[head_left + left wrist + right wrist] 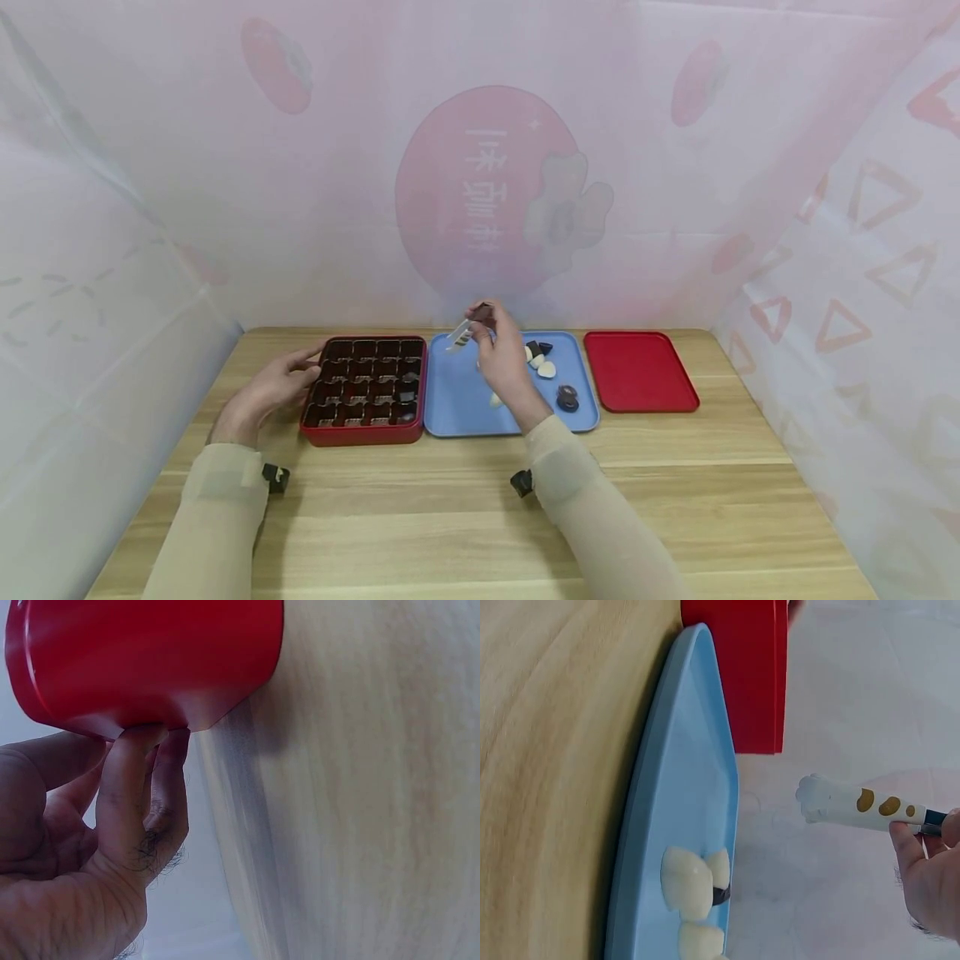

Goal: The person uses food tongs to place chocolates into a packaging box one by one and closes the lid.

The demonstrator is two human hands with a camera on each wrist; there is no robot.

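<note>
My left hand (276, 390) rests its fingertips on the left outer wall of a red box (365, 435), fitted with a brown compartment tray. Dark chocolates (407, 397) sit in its right column. In the left wrist view, fingers (127, 791) touch the red wall (161, 667) without wrapping round it. Raised over a blue tray (457, 421), my right hand (501, 354) grips what look like small white tongs (862, 806) with brown spots and a paw-shaped tip. A brown piece (482, 312) shows at the fingers; what it is, I cannot tell.
White chocolates (546, 369) and dark ones (567, 400) lie on the blue tray, which stands against the box's right side. A shallow red lid (641, 371) lies to the right of the tray. Behind the wooden table (405, 517) hangs a printed pink-white cloth (337, 250).
</note>
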